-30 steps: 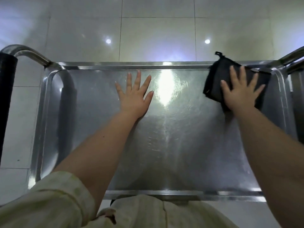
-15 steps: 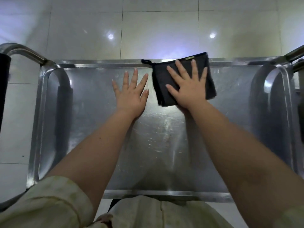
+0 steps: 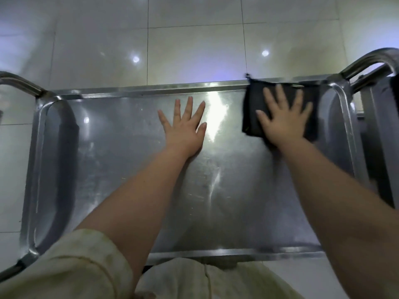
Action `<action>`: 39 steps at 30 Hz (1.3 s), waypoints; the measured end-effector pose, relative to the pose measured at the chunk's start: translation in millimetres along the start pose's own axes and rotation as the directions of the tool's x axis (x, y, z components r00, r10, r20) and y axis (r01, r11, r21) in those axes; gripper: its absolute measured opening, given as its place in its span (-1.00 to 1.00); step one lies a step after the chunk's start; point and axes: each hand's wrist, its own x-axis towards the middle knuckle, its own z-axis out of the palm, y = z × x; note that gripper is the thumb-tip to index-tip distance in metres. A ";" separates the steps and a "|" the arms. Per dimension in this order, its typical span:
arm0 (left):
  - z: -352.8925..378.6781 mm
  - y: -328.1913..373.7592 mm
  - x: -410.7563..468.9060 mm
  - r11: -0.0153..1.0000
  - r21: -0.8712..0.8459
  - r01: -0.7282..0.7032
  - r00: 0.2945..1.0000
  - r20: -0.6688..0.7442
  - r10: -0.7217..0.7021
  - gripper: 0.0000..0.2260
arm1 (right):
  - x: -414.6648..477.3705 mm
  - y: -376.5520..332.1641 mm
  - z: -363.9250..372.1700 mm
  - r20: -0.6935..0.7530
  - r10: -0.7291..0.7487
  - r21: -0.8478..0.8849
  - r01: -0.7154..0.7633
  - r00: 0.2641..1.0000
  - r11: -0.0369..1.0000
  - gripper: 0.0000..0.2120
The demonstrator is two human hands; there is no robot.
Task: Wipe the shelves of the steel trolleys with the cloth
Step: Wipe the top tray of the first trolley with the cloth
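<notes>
On the top shelf (image 3: pixel 121 160) of the steel trolley, the right hand (image 3: pixel 285 121) presses a dark cloth (image 3: pixel 253 108) flat with spread, straight fingers, near the far right corner. Beside it, the left hand (image 3: pixel 183 128) lies flat on bare steel, fingers spread, holding nothing.

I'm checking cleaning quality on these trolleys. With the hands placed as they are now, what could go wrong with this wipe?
1. The left hand lies flat and bare on the shelf, so it may leave prints on the steel.
2. The right hand presses the cloth at the far rim; its loop sticks past the rim and could snag.
3. Leaning on both palms might push the trolley away; its wheels are out of view.
</notes>
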 end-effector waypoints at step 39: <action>41.7 4.7 -134.7 1.000 0.004 0.006 1.000 0.012 -0.006 -0.49 | -186.6 77.8 42.3 0.008 0.067 -0.003 -0.067 0.998 0.998 -0.34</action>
